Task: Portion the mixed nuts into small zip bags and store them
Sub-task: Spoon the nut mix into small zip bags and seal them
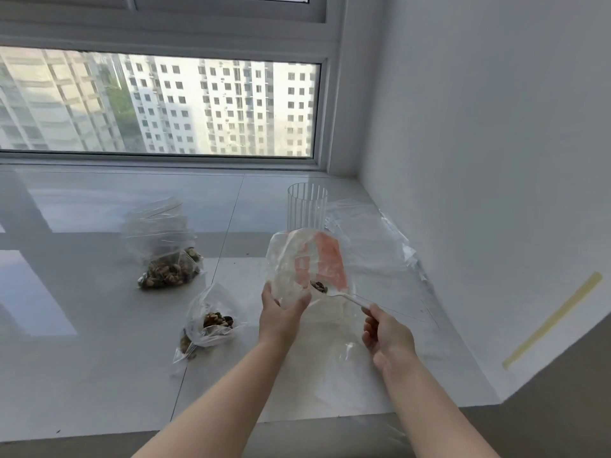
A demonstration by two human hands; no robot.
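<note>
My forearms come in from the bottom edge, cut off above the elbows. My right hand [385, 332] pinches the handle of a white plastic spoon [344, 297], fingers curled round its end; the bowl carries a small heap of mixed nuts [319, 286] and sits at the mouth of the big bag. My left hand [282, 310] grips the lower edge of that large clear bag [297, 259], thumb and fingers closed on the crinkled film. An orange-pink patch shows through the plastic, but any print on it is too blurred to read.

Left of my left hand a small zip bag [211, 320] lies slumped on the glossy white table [82, 325], partly filled with brown and dark nuts, a few hard to tell apart under the folds. Further back a fuller zip bag [170, 269] rests against a stack of empty zip bags [158, 223] with thin red seal lines. Behind the large bag stands a clear ribbed cup [306, 206], its base hidden, and flat plastic sheeting [380, 246] lies along the wall
</note>
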